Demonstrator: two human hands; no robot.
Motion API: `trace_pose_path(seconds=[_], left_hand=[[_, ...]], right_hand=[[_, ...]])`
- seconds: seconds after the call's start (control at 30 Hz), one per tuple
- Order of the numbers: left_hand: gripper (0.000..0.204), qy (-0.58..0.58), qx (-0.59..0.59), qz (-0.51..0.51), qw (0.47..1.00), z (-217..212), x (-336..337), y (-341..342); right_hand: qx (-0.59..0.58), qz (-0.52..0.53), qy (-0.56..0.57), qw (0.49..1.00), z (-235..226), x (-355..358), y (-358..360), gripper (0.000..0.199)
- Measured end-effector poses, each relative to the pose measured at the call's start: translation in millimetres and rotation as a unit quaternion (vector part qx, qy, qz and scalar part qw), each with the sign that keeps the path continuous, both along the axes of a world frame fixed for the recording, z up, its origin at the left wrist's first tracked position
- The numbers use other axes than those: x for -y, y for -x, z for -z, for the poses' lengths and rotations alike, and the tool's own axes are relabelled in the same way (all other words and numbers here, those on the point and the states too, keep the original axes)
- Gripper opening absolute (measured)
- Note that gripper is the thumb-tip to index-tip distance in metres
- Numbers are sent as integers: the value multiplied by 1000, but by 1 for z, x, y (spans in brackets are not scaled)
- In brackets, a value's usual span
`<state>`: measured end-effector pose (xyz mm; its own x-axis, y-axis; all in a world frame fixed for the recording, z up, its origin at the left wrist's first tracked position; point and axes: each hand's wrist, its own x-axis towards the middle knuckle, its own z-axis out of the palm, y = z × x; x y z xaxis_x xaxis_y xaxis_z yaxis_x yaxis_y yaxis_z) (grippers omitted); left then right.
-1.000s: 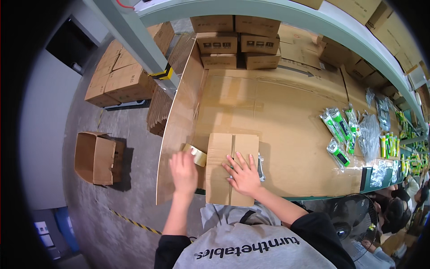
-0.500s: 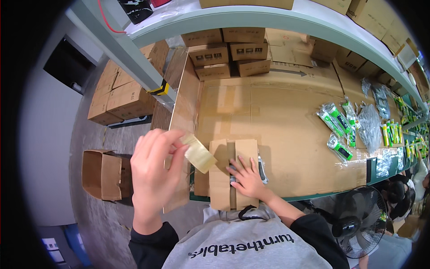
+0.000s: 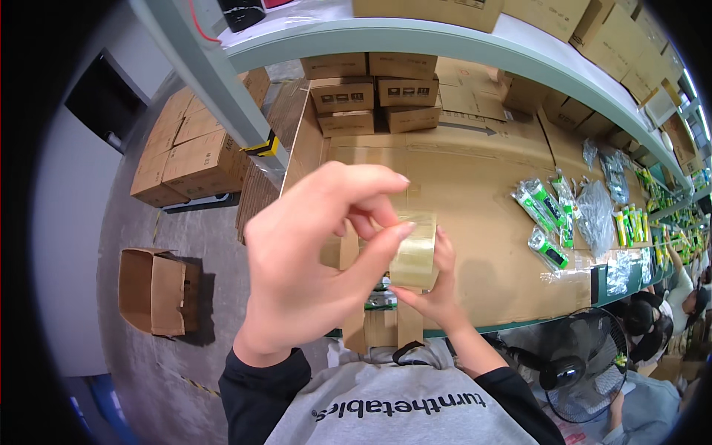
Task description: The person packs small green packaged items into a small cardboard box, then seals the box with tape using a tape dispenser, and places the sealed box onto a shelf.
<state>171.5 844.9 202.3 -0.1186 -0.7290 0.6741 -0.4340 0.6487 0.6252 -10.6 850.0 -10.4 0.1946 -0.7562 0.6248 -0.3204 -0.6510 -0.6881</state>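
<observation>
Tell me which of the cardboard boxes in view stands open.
The lone cardboard box on the floor, at far left, stands open with its flaps up and its inside showing. The boxes stacked on the bench and beside it are all closed.

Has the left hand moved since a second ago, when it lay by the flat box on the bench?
Yes. The left hand has come up off the cardboard-covered bench toward the camera and now pinches the clear tape roll together with the right hand.

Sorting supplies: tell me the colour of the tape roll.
Clear, yellowish-tinted tape roll, best in the head view.
</observation>
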Motion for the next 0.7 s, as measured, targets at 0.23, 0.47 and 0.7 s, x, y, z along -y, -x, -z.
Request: trace_pose_path(seconds=[0.23,0.47,0.7], left_hand=[[33,-70,-206,-103,971,12,-6,-64],[31,-161,-452,-155,864,122,-15,-117],[26,-279,-711,-61,642,237,-7,-110]], right_hand=[[-35,-88,2,995,-35,16,18,75],[-343,-178,11,922,-131,64,13,83],[-146,-167,-231,947,-150,81,-30,73]])
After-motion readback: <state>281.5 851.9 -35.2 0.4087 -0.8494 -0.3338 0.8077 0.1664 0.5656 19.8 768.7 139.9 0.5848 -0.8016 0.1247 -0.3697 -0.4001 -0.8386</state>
